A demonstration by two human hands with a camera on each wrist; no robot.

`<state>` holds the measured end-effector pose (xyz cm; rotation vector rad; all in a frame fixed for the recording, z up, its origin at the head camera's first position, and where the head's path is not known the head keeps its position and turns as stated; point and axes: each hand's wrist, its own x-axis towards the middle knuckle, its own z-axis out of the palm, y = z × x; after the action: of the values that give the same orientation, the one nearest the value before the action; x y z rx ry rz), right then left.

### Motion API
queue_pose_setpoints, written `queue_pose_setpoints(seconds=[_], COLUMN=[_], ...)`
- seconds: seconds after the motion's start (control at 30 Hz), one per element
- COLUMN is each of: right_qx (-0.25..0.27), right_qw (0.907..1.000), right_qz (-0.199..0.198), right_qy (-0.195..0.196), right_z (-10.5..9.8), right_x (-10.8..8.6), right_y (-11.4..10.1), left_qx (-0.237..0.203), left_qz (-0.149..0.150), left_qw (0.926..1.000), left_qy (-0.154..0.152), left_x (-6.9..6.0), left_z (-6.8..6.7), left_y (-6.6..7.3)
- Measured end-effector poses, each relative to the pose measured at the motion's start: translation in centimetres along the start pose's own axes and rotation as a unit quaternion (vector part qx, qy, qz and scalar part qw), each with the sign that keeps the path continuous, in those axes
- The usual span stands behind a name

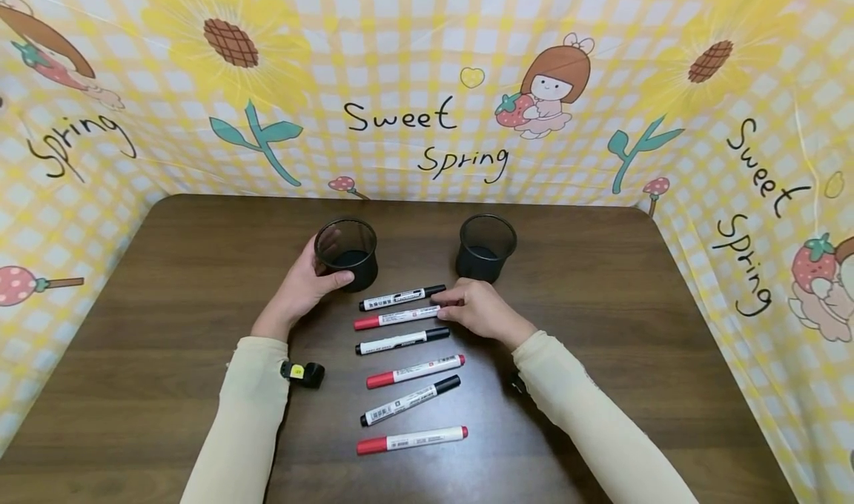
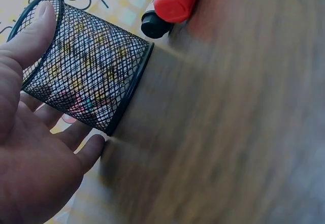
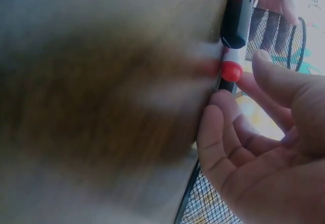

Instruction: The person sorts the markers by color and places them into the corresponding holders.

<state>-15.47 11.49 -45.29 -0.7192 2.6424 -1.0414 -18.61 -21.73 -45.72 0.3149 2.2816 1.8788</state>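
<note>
Two cups (image 1: 482,265) near far edge (image 1: 414,209) | well apart | left hand (image 1: 302,285) holds one

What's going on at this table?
A person's left hand holds the left black mesh cup. Their right hand is at the right ends of the two farthest markers, one black-capped, one red-capped; whether it grips either is unclear. Four more markers lie nearer the person. The other mesh cup stands just beyond the right hand.
</note>
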Motion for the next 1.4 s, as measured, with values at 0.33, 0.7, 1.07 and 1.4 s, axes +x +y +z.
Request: queue_pose_setpoints(seconds=[0.33,0.7,1.07,1.4], right_qx=[-0.049,-0.1,-0.032,0.064], right_qw=[0.9982,0.9934,0.9994,0.9971], right_qz=[-0.031,-0.053,-0.005,0.04], right_qy=[-0.016,-0.02,-0.005,0.001], right_z=[0.3,0.3,0.3,0.2], right_x=[0.6,0.9,0.8,0.1], right_y=[-0.6,-1.2,-1.2,-1.5], left_qx=[-0.024,-0.02,-0.003,-0.013], left_qz=[0.029,0.039,0.033,0.039], left_qw=[0.9992,0.9989,0.9993,0.9991], left_qy=[0.011,0.018,0.018,0.014], left_x=[0.2,0.4,0.5,0.3], left_z=[-0.1,-0.4,-0.3,0.2], left_y=[-1.3,-0.9,-1.1,-1.7])
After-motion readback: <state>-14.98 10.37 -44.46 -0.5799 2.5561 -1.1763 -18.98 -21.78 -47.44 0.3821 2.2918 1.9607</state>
